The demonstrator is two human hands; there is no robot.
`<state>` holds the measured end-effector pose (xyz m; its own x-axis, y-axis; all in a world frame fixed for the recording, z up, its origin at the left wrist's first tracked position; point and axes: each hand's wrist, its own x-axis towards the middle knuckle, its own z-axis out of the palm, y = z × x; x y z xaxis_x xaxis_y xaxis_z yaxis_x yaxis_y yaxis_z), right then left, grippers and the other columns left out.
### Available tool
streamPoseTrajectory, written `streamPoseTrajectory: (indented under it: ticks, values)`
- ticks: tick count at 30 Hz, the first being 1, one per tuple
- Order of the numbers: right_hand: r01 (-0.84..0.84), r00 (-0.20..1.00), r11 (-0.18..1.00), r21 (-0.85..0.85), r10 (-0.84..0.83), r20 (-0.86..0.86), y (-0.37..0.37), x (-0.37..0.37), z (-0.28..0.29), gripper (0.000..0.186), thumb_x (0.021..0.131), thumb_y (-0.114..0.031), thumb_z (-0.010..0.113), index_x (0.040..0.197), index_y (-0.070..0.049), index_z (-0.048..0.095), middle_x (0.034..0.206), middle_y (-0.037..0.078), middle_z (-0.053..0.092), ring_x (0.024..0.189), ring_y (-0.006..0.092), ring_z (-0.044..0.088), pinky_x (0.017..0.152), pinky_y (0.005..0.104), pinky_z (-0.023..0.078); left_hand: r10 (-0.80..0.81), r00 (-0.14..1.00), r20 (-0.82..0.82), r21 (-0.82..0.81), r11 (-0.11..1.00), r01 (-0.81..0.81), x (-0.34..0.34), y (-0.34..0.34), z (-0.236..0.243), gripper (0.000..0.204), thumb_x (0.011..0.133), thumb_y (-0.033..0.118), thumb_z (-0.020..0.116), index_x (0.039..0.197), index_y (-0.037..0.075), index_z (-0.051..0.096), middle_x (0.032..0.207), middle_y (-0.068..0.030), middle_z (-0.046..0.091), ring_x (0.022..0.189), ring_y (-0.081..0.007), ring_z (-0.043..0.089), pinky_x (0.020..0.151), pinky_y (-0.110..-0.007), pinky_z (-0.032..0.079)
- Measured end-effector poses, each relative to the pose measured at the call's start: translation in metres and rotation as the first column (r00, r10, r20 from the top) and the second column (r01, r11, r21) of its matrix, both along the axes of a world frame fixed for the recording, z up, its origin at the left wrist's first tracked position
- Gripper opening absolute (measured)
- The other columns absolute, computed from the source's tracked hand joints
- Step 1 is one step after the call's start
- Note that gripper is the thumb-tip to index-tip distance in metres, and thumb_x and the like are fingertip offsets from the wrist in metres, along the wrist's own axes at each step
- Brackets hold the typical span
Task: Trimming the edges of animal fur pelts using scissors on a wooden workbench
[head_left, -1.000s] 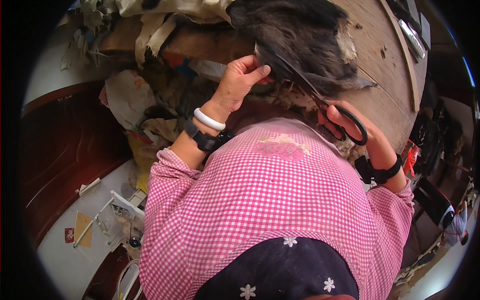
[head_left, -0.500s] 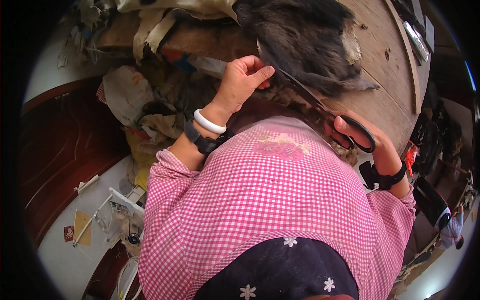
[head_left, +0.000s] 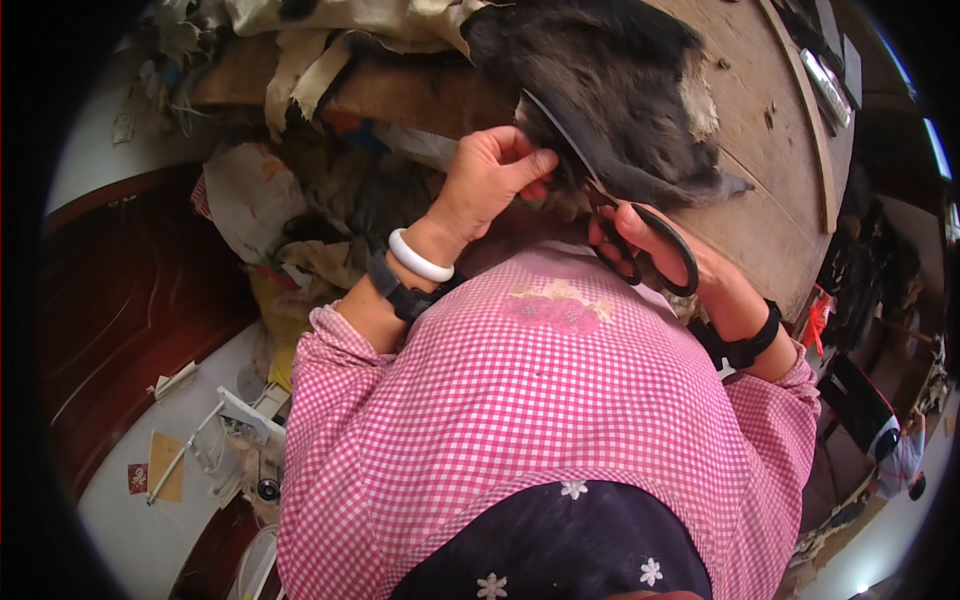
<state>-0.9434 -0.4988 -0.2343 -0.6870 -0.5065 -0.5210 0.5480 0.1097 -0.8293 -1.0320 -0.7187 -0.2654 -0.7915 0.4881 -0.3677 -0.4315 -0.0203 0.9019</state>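
Note:
A dark brown fur pelt point(head_left: 610, 90) lies over the near edge of the wooden table, its pale skin side showing along the right rim. My left hand point(head_left: 490, 180), with a white bangle at the wrist, pinches the pelt's near left edge between thumb and fingers. In my right hand point(head_left: 665, 240) is a pair of black-handled scissors point(head_left: 572, 145), fingers through the loops. The long blade points up and left across the fur, beside my left fingertips. Whether the other blade sits under the pelt is hidden.
Pale hides point(head_left: 350, 25) hang over the table's far left edge. The wooden table point(head_left: 765, 170) has a raised strip on the right, with a white device point(head_left: 828, 88) beyond it. Below the table's left side are a white bag point(head_left: 255, 195) and fur scraps; a dark red wooden panel point(head_left: 150, 310) stands farther left.
My right hand and the scissors have moved left, closer to my left hand, and the blade now points more steeply upward. My left hand keeps its pinch, shifted slightly down.

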Motion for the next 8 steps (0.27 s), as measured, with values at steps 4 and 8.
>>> streamPoseTrajectory:
  ticks: [4, 8]
  values:
    - [0.102, 0.995, 0.995, 0.003, -0.102, -0.005, -0.0107, -0.0043, -0.0035, 0.067, 0.088, -0.07, 0.036, 0.088, -0.005, 0.055, 0.067, -0.002, 0.046, 0.058, 0.0073, 0.044, 0.051, 0.0213, 0.034, -0.027, 1.0, 0.016, 0.053, 0.998, 0.026, -0.0069, 0.0003, 0.0012, 0.015, 0.084, 0.014, 0.07, 0.079, 0.003, 0.062, 0.07, -0.0048, 0.064, 0.059, -0.0106, 0.059, 0.056, -0.022, 0.048]
    - [0.083, 0.995, 0.994, 0.078, -0.086, 0.045, -0.0103, -0.004, -0.0042, 0.07, 0.082, -0.076, 0.037, 0.074, -0.008, 0.047, 0.052, -0.005, 0.038, 0.04, 0.0052, 0.038, 0.036, 0.0205, 0.027, -0.047, 0.999, 0.02, 0.054, 0.997, 0.046, -0.0084, -0.0016, 0.0022, 0.016, 0.084, 0.013, 0.07, 0.079, 0.001, 0.062, 0.069, -0.006, 0.064, 0.057, -0.0104, 0.058, 0.054, -0.022, 0.048]
